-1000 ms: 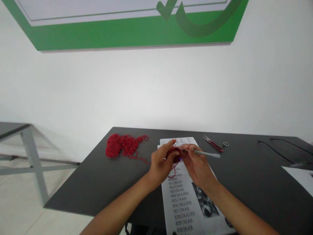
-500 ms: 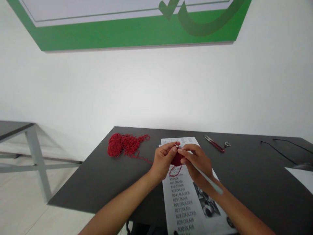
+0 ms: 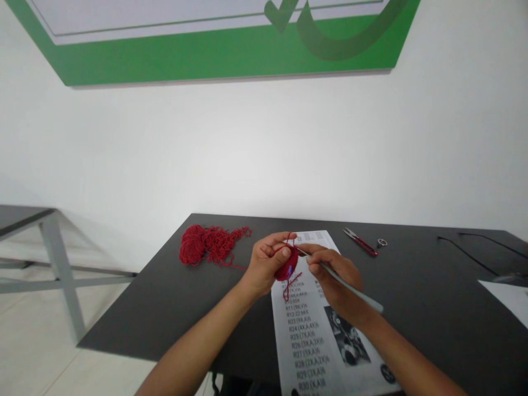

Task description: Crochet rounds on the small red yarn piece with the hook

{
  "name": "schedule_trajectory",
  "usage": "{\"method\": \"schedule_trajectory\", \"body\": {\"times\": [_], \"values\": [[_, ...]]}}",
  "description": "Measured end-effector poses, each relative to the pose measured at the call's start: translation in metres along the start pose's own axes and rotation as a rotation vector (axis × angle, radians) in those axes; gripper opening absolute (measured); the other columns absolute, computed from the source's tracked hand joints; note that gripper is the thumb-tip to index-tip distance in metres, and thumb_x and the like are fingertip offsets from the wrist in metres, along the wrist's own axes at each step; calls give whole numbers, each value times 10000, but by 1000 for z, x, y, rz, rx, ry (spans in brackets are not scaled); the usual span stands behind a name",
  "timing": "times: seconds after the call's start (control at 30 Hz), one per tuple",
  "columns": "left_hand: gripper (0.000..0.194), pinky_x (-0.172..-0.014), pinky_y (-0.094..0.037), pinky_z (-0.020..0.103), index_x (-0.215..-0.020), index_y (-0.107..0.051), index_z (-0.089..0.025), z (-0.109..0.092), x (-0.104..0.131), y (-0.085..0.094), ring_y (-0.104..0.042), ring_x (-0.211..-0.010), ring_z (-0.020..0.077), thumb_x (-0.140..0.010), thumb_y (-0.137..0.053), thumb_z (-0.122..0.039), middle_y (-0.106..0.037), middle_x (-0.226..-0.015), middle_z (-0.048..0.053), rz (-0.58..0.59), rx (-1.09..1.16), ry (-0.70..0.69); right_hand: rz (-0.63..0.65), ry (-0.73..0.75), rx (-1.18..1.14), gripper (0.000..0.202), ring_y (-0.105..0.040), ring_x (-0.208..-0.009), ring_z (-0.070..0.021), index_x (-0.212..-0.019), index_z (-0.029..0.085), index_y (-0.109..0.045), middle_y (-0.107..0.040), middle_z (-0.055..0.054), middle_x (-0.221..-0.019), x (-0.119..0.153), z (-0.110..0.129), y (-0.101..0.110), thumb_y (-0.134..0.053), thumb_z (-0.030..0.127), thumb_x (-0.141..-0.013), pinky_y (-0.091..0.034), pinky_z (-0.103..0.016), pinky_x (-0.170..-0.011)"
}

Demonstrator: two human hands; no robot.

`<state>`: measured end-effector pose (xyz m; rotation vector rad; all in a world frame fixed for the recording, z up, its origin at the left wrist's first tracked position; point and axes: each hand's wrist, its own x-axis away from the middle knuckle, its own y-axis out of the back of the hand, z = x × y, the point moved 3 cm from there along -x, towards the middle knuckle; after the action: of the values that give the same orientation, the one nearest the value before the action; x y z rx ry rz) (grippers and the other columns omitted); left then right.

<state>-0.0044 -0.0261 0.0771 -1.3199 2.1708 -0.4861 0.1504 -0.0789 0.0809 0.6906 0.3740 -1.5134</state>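
Note:
A small round piece of red crochet (image 3: 286,266) is pinched in my left hand (image 3: 264,264), a strand of yarn running over the raised forefinger. My right hand (image 3: 336,275) grips a crochet hook with a grey handle (image 3: 363,300), its thin metal tip at the piece's right edge. A loose red yarn end dangles below the piece. Both hands are above a printed sheet (image 3: 305,341) with rows of text and a dark picture. To the left lies a ball of red yarn (image 3: 192,245) beside a tangled heap of the same yarn (image 3: 220,243).
Red-handled snips (image 3: 361,242) and a small metal ring (image 3: 382,242) lie on the dark table (image 3: 136,308) to the right. Farther right are glasses (image 3: 470,256) and a white paper (image 3: 505,300). Another table (image 3: 25,217) stands at the left.
My hands have moved apart a little, my left hand shifting left with the red piece. The piece is turned to show more of its face, and the hook tip is now visible.

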Motion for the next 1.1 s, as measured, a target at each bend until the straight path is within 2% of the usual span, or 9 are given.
{"method": "schedule_trajectory", "body": {"times": [0.13,0.27,0.4,0.5,0.6,0.73,0.83,0.93,1.1], "values": [[417,-614,-544,206,-1049,-768,-157,-1,1,1,-706,-618,116,-695,-922,-316,-788,-801,51,-3,39,21,-8,-66,-12,91,-736,-1127,-225,-966,305,-687,-779,0,-1227,1,3,2,-649,388,-961,-581,-348,-937],[433,-517,-479,157,-1038,-768,-145,0,2,4,-645,-526,75,-687,-926,-344,-763,-738,35,-16,95,56,-12,-139,-136,122,-747,-1113,-242,-946,292,-681,-787,-15,-1212,3,2,0,-651,410,-957,-598,-386,-928],[437,-485,-447,138,-1007,-760,-145,4,2,8,-585,-480,50,-674,-931,-369,-709,-668,6,-41,157,144,-14,-195,-386,121,-743,-1124,-256,-933,278,-673,-785,-35,-1216,4,-5,-7,-655,395,-959,-569,-459,-1001],[454,-469,-442,138,-966,-757,-147,6,3,8,-576,-466,54,-655,-933,-427,-683,-627,-2,-26,181,179,-2,-270,-618,186,-756,-1080,-267,-898,273,-670,-811,-38,-1127,0,-13,-12,-661,453,-944,-560,-504,-1009],[479,-482,-462,164,-990,-765,-154,6,3,5,-593,-471,72,-654,-926,-457,-701,-622,5,1,61,142,-22,-353,-754,258,-772,-995,-262,-827,272,-674,-827,-27,-993,-5,-21,-15,-687,518,-905,-575,-503,-985],[407,-717,-594,295,-992,-793,-163,0,5,-1,-744,-730,193,-655,-925,-350,-804,-821,74,-55,-342,-44,-145,-449,-807,264,-771,-876,-235,-787,265,-710,-816,-27,-906,-6,-32,-17,-772,518,-830,-621,-432,-863],[319,-798,-612,348,-991,-799,-178,-2,8,-6,-765,-820,238,-691,-871,-259,-819,-893,78,-108,-612,-145,-235,-419,-747,284,-751,-839,-216,-782,261,-738,-792,-24,-871,-3,-34,-20,-821,533,-773,-625,-369,-784],[337,-798,-620,344,-1040,-776,-171,2,9,-7,-771,-822,238,-715,-833,-237,-820,-900,74,-139,-654,-149,-235,-380,-693,246,-732,-860,-191,-852,267,-758,-774,-14,-901,0,-32,-22,-793,509,-818,-611,-324,-777],[418,-730,-624,314,-1111,-743,-152,8,10,-6,-770,-775,232,-733,-835,-304,-817,-859,75,-177,-599,-90,-271,-363,-600,217,-725,-882,-202,-938,258,-763,-777,-39,-969,4,-33,-21,-771,459,-855,-612,-340,-784]]}}
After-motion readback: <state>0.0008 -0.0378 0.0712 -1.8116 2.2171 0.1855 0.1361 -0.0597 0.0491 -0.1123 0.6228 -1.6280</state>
